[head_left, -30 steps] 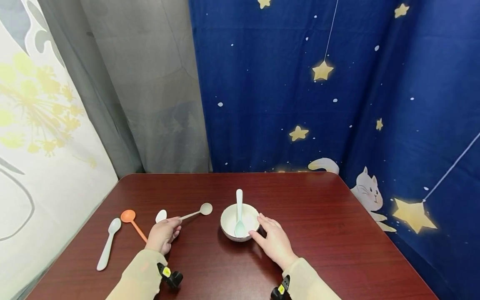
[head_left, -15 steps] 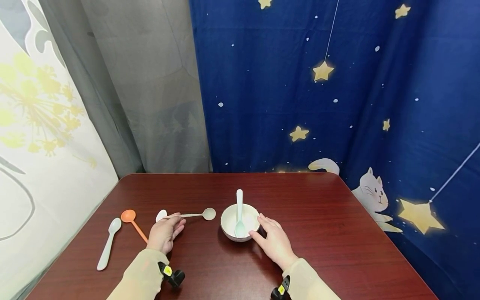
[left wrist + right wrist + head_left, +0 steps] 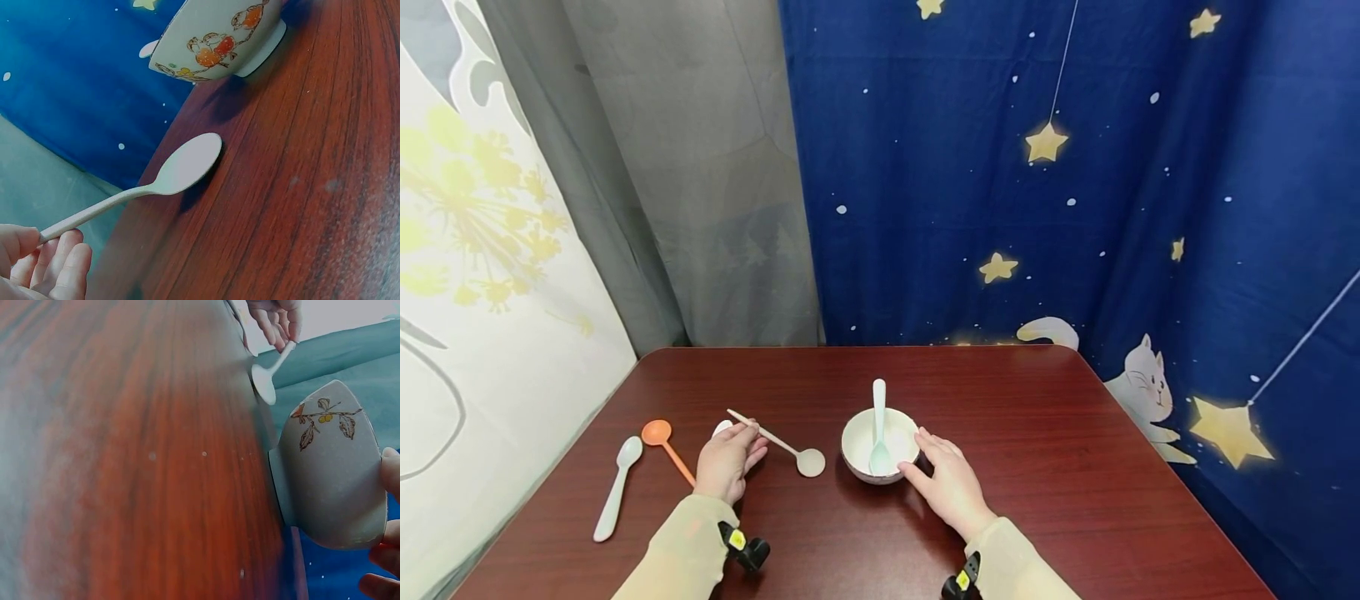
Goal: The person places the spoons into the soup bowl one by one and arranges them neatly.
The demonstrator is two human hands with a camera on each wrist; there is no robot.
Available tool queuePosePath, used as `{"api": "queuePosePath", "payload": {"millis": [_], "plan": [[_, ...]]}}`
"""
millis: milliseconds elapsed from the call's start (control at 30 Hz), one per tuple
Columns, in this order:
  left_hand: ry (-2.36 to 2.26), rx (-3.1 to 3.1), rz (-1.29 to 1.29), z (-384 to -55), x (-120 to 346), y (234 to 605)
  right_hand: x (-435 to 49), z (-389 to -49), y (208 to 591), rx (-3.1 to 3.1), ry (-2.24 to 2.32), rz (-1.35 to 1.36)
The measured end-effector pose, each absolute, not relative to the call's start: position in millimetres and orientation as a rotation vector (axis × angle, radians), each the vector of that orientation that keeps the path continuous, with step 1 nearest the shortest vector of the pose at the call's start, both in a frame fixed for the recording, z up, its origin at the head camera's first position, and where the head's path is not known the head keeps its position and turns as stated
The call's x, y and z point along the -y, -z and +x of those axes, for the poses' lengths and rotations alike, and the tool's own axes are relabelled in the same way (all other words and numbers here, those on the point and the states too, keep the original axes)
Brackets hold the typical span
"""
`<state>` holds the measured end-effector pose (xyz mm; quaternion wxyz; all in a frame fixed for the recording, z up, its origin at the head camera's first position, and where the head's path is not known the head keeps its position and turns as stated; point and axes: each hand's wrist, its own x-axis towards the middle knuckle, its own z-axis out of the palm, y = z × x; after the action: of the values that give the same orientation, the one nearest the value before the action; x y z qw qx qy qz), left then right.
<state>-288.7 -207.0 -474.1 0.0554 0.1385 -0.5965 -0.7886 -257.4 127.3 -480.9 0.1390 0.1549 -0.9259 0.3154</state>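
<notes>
While the left hand [image 3: 728, 464] is reaching over the counter [image 3: 1037, 433], its grip is pinching a beige spoon [image 3: 165, 181] by the handle, thumb and fingertips closing to just the handle's thickness. The right hand [image 3: 951, 485] is resting against the right side of a cream bowl [image 3: 856, 442], its thumb and forefinger spreading apart along the rim.

The beige spoon is lying in the left hand's pinch, left of the bowl, its long axis slanting from far left to near right. Its head is pointing rightward and slightly toward the person, stopping near the bowl without touching it; its handle end is sticking out past the fingers. The wrist views are showing it sloping down from the hand; whether its head is touching the wood, I cannot tell.

Inside the bowl, a pale green spoon [image 3: 879, 423] is leaning, head down on the near side, handle rising past the far rim. Farther left, a white spoon [image 3: 617, 493] is lying with its handle toward the person. Just beside it, an orange spoon [image 3: 657, 432] is running slantwise, the left hand hiding its handle's end. A white rounded end [image 3: 721, 427] is peeking out behind that hand. Beyond, a grey curtain [image 3: 692, 167] and a starry blue curtain [image 3: 925, 167] are hanging.
</notes>
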Motion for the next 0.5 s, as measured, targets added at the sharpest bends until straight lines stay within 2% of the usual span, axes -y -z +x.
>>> {"api": "queuePosePath", "payload": {"millis": [500], "plan": [[2.416, 1.876, 0.415, -294, 207, 459, -127, -258, 482, 2.677, -0.915, 0.445]]}}
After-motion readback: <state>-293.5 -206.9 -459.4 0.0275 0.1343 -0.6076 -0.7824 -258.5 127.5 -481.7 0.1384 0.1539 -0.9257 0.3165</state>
